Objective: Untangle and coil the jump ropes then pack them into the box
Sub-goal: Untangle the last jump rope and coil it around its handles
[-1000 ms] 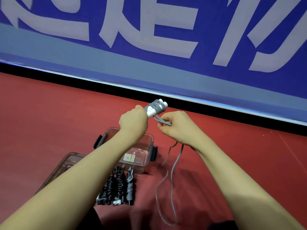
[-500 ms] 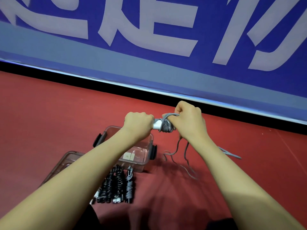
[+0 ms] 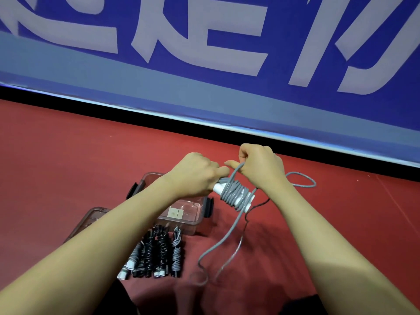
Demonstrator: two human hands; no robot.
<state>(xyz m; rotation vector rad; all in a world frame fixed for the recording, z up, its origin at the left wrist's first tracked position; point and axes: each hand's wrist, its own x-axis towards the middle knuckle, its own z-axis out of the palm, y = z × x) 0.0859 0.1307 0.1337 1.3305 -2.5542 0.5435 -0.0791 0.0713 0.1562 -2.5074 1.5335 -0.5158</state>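
Note:
My left hand (image 3: 197,172) grips the white handles (image 3: 241,200) of a grey jump rope, with several turns of grey rope (image 3: 231,189) wound around them. My right hand (image 3: 261,165) pinches the rope just above the bundle, and the loose end (image 3: 218,244) hangs down to the red floor and loops out to the right. Below my hands stands the clear plastic box (image 3: 193,214), open, with black latches. Several coiled ropes (image 3: 156,253), black and grey, lie side by side in front of the box.
The box lid (image 3: 91,220) lies flat on the floor left of the box, partly under my left forearm. A blue banner wall (image 3: 204,64) with white lettering runs along the back. Red floor (image 3: 56,155) stretches left and right.
The handle bundle has tilted down to the right and carries more turns. My right hand moved up over the bundle, drawing the rope; the loose rope on the floor shifted and looped to the right.

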